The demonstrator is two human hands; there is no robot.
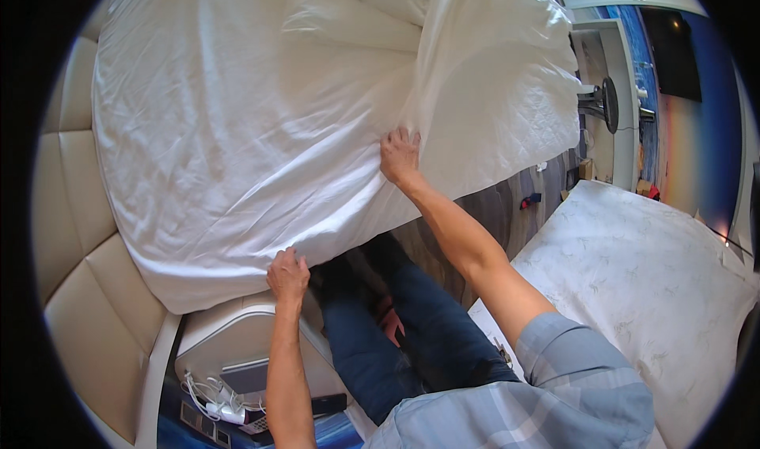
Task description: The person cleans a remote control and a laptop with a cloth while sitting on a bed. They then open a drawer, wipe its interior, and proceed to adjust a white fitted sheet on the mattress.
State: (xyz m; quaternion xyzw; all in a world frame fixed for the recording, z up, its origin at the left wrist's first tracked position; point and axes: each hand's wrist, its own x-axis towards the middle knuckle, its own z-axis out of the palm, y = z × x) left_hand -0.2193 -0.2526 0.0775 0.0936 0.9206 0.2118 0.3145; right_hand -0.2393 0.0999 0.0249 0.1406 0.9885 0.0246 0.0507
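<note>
A white sheet point(229, 148) lies wrinkled over a bed, its near edge hanging at the side where I stand. My left hand point(287, 275) is closed on the sheet's near edge, close to the bedside cabinet. Farther up and to the right, my right hand point(401, 154) grips a bunched fold of the same sheet, fingers curled into the cloth. Folds run from that grip toward the far side. To the right of the fold, a quilted white mattress surface point(514, 124) shows at the bed's foot end.
A beige padded headboard point(103, 291) borders the bed at left. The bedside cabinet point(253, 330) holds white cables point(210, 393). At right lies a second bed with a patterned white cover point(633, 283). A shelf unit with a black round-based stand point(608, 105) and a dark wall screen point(671, 53) stand beyond.
</note>
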